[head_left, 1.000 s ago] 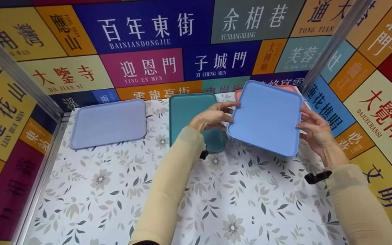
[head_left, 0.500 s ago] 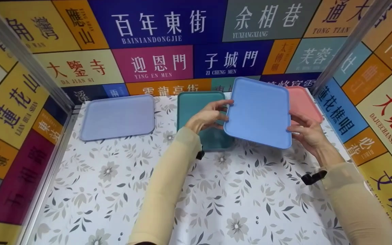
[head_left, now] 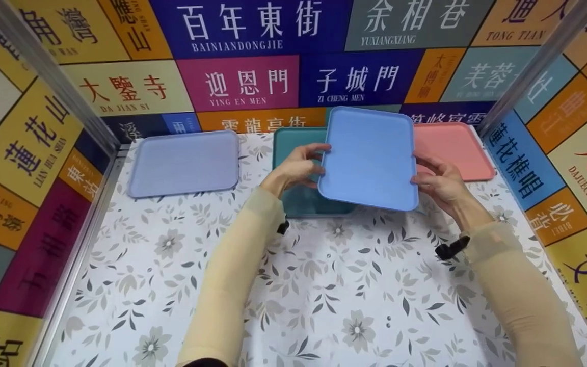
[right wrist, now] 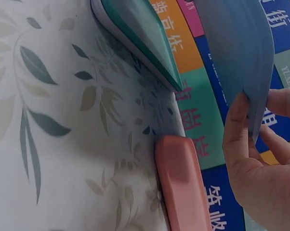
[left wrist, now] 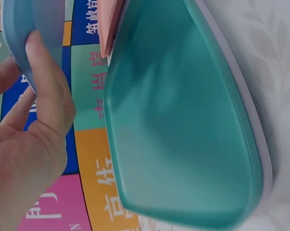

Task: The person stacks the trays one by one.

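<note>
A blue tray (head_left: 370, 158) is held up off the table, tilted, between both hands. My left hand (head_left: 297, 167) grips its left edge, and my right hand (head_left: 441, 184) grips the right edge, thumb on one face and fingers on the other. Partly behind and below it lies a teal tray (head_left: 298, 196); in the left wrist view a pale rim (left wrist: 253, 113) shows directly under that teal tray. To the right lies a pink tray (head_left: 454, 150), its left part hidden by the blue one. In the right wrist view the blue tray (right wrist: 236, 53) is pinched at its edge.
At the back left of the table lies a lavender tray (head_left: 186, 163). A flower-patterned cloth (head_left: 319, 300) covers the tabletop. Walls of coloured panels with lettering (head_left: 237, 81) stand along the back and both sides, with metal posts (head_left: 543, 61) at the corners.
Both hands have carried the blue tray leftward, from in front of the pink tray to over the teal one. More of the pink tray now shows. The head view has shifted somewhat.
</note>
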Demonstrator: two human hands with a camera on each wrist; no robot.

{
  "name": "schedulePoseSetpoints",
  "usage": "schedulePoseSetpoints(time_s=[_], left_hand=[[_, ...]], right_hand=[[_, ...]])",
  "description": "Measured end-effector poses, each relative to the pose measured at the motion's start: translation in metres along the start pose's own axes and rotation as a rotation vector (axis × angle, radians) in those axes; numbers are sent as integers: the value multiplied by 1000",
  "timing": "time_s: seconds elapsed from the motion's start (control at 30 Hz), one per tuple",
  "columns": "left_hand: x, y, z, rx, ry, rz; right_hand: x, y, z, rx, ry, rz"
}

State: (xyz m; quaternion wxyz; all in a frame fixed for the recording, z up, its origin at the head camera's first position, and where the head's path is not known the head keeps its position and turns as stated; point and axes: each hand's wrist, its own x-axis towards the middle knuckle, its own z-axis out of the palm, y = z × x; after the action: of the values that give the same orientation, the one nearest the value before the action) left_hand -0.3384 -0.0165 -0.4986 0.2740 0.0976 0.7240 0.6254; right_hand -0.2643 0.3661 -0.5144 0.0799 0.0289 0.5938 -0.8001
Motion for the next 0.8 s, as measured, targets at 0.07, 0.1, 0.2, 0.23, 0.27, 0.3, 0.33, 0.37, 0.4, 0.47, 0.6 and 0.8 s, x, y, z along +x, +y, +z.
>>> schedulePoseSetpoints(time_s=[0.07,0.1,0.2,0.23,0.27,0.3,0.33,0.37,0.4,0.47,0.6,0.8], left_hand=[[-4,-2,-4,15,31,-11],[-5,-2,-5,25,47,-17],[-11,-5,-9,54,96,-31],[-13,-6,-10,65,110,-33],[-14,-7,-12,76,122,-34],[-16,-9,-13,87,133,-36],[-17,-11,-14,93,141,-37],[-19,-12,-15,97,149,-39],[-20,-15,-17,103,158,-40],[-22,-19,-20,126,180,-42],[-26,-26,-29,164,222,-52],[-32,-34,-47,215,279,-77]], right_hand=[[6,1,6,-17,-8,8],[9,2,10,-28,-10,12],[17,4,19,-68,-17,26],[19,5,22,-80,-18,31],[21,6,25,-97,-17,37],[23,8,28,-106,-15,45],[25,9,30,-121,-12,52],[27,11,33,-132,-9,62],[29,13,35,-149,-8,66],[33,19,41,-188,-6,75],[44,31,52,-253,-8,78],[62,44,73,-329,-39,88]])
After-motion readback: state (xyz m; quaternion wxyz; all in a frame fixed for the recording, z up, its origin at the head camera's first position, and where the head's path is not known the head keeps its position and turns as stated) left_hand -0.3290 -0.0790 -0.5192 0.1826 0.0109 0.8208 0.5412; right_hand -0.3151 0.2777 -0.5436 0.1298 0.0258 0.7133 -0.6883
